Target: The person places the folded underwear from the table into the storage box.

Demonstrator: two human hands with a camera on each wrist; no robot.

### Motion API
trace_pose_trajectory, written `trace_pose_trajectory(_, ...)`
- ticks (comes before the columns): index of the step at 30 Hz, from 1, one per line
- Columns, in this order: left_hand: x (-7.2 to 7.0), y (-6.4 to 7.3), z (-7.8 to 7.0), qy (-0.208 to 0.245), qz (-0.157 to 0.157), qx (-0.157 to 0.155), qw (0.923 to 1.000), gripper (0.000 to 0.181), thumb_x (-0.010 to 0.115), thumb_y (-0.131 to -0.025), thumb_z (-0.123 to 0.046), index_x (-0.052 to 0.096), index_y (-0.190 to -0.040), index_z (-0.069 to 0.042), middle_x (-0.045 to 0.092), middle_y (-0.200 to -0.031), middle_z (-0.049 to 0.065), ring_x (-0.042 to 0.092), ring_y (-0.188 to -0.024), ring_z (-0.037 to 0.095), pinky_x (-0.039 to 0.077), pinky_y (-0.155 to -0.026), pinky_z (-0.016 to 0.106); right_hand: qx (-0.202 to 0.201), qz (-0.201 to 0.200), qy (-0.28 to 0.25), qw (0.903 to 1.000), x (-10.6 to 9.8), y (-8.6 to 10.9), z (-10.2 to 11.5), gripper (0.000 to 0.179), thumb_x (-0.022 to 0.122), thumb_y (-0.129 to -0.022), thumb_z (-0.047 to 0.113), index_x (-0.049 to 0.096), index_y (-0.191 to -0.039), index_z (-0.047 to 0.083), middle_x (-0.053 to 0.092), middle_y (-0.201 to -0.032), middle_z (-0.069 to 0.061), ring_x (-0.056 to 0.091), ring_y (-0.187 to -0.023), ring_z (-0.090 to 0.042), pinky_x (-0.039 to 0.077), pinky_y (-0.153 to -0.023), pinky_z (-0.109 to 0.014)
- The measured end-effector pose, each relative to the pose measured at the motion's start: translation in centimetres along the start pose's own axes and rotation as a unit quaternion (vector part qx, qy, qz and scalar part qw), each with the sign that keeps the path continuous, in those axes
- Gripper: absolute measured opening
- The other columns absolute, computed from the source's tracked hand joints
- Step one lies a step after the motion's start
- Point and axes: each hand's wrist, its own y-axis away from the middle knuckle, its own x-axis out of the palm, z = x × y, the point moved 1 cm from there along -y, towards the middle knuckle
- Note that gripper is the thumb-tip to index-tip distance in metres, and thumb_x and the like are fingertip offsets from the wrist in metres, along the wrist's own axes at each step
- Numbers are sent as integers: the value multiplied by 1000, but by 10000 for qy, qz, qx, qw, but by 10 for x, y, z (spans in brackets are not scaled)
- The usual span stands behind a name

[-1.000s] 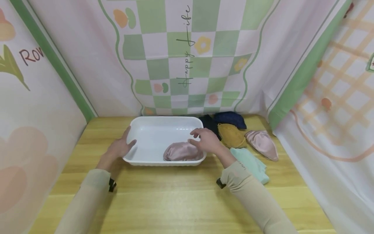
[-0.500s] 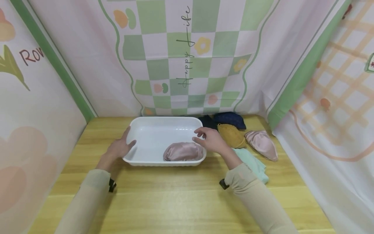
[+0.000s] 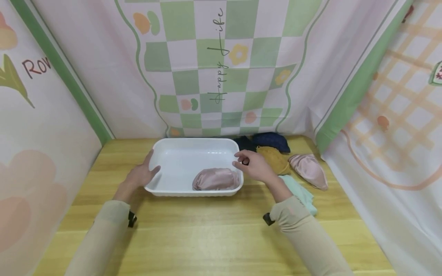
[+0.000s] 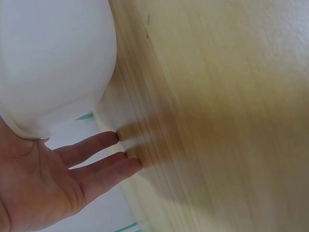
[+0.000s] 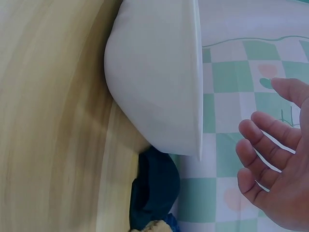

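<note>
A white rectangular tray [image 3: 188, 161] stands on the wooden table. In its near right corner lies a folded pink satin piece [image 3: 215, 179] with a gathered edge. My left hand [image 3: 139, 174] rests at the tray's left rim, thumb reaching over to the inside. Three of its straight fingers [image 4: 91, 147] show outside the tray in the left wrist view, apart from its wall. Over the right rim hovers my right hand [image 3: 253, 165], its fingers loosely bent and holding nothing. The right wrist view shows those fingers [image 5: 265, 130] apart from the tray's wall.
Right of the tray lie several soft fabric items: a black one [image 3: 244, 143], a navy one [image 3: 271, 141], a mustard one [image 3: 274, 160], a pink satin one [image 3: 309, 170] and a mint one [image 3: 300, 193]. A patterned cloth [image 3: 221, 76] hangs behind the table [image 3: 200, 237].
My right hand has drawn back to the right, from above the pink satin piece to the tray's right rim. The left hand, tray and satin piece have stayed in place.
</note>
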Motion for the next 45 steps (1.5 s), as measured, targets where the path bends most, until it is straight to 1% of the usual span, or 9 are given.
trace_pose_trajectory(7, -1, 1, -2, -2, 50, -56, 10000, 83, 33, -103, -58, -15, -160, -19, 46, -142, 39, 62, -99, 40, 51, -80, 48, 50, -96, -46, 9999, -12, 6, 0, 39, 64, -96, 43, 68, -121, 15, 71, -100, 1, 63, -90, -15, 51, -83, -36)
trace_pose_trajectory(13, -1, 2, -3, 10, 53, -88, 9999, 83, 33, -103, -58, -15, -160, -19, 44, -144, 39, 61, -102, 41, 51, -83, 50, 144, -77, -80, 9998, -20, 12, -3, 41, 63, -97, 42, 67, -123, 11, 72, -103, -3, 64, -93, -19, 52, -85, -39)
trace_pose_trajectory(22, 1, 1, -3, 50, 80, -147, 9998, 85, 32, -103, -60, -18, -159, -22, 42, -146, 37, 60, -105, 41, 50, -86, 51, 363, -12, -92, 9993, -25, 20, -14, 42, 60, -98, 45, 65, -127, 14, 71, -105, -2, 65, -94, -18, 53, -83, -39)
trace_pose_trajectory(28, 0, 2, -2, 32, 56, -101, 9999, 84, 31, -103, -59, -20, -158, -23, 45, -143, 39, 62, -101, 41, 50, -81, 47, 475, -45, -105, 9988, -30, 24, -17, 46, 60, -97, 49, 65, -127, 15, 71, -106, -2, 66, -95, -18, 53, -83, -40)
trace_pose_trajectory(34, 0, 3, -3, 34, 86, -95, 9999, 85, 32, -103, -60, -21, -158, -23, 46, -142, 39, 63, -99, 40, 50, -79, 45, 486, -173, -48, 9987, -36, 30, -19, 46, 60, -97, 48, 66, -127, 14, 72, -107, -3, 65, -97, -21, 52, -86, -42)
trace_pose_trajectory(38, 0, 3, -3, 35, 101, -90, 9999, 84, 31, -103, -60, -20, -158, -22, 46, -141, 39, 63, -99, 40, 51, -79, 46, 546, -171, -28, 9984, -38, 33, -23, 45, 60, -97, 46, 65, -128, 13, 72, -107, -5, 65, -99, -23, 52, -87, -42)
trace_pose_trajectory(41, 0, 2, -3, 42, 118, -96, 9999, 85, 30, -103, -61, -22, -158, -23, 44, -143, 39, 62, -101, 41, 50, -80, 47, 604, -187, -73, 9980, -40, 34, -26, 46, 61, -97, 46, 64, -128, 13, 72, -108, -5, 65, -100, -23, 52, -88, -43)
trace_pose_trajectory(45, 0, 2, -3, 28, 112, -113, 9999, 85, 30, -102, -62, -22, -158, -22, 41, -146, 40, 60, -108, 45, 50, -87, 55, 622, -222, -26, 9978, -43, 37, -28, 49, 60, -97, 49, 64, -129, 12, 71, -111, -7, 64, -102, -24, 52, -90, -44)
